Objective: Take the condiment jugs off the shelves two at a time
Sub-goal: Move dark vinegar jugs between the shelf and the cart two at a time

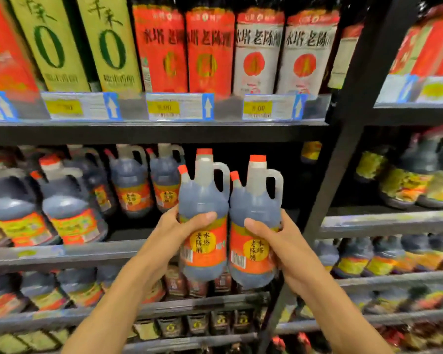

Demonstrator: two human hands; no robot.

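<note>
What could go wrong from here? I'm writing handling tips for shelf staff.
1. The left hand and right hand grip the left jug and right jug by their smooth bodies, not the handles; a full jug might slip.
2. The jugs look pressed together, so they could knock each other loose.

At my twelve o'clock, tall red-labelled bottles [184,49] are standing in a row, with yellow-green ones [79,44] sitting at eleven. Price tags [175,107] are hanging just beneath them. A black post [343,149] is running down at two o'clock. Small dark packets [197,324] are sitting at six.
</note>
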